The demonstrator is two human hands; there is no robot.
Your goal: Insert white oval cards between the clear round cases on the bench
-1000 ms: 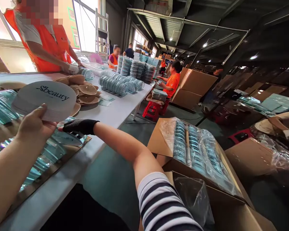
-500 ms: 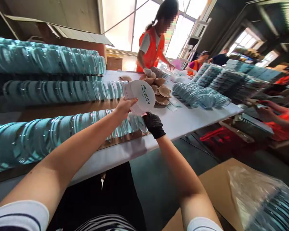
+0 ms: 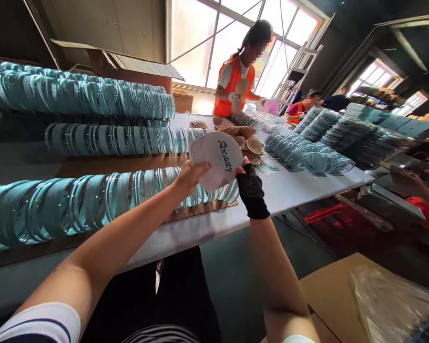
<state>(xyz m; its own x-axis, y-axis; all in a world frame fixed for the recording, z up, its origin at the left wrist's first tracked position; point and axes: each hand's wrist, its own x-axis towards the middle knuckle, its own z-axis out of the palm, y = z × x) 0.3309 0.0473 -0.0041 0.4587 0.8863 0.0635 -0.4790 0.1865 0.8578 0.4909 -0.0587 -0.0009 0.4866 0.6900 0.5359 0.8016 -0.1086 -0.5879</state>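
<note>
A fanned stack of round white cards (image 3: 214, 152), the front one printed "beauty", is held out over the table. My bare left hand (image 3: 191, 176) grips it from the left, thumb across the front face. At the stack's right edge, my right hand (image 3: 252, 190), in a black fingerless glove, pinches the edge of the front card with bare fingertips. Just below and behind the cards runs a long row of clear round containers (image 3: 93, 202) with pale teal bands, lying on their sides. Part of this row is hidden by my left forearm.
More container rows (image 3: 110, 138) lie farther back on the white table (image 3: 289, 190). Brown cup-shaped pieces (image 3: 252, 145) are heaped beyond the cards. Across the table stands a co-worker in an orange vest (image 3: 232, 81). A cardboard box (image 3: 338, 281) with clear plastic is at lower right.
My right hand has risen from below the stack to its right edge, fingertips now on the front card. The view has shifted slightly. The co-worker across has lifted a brown piece.
</note>
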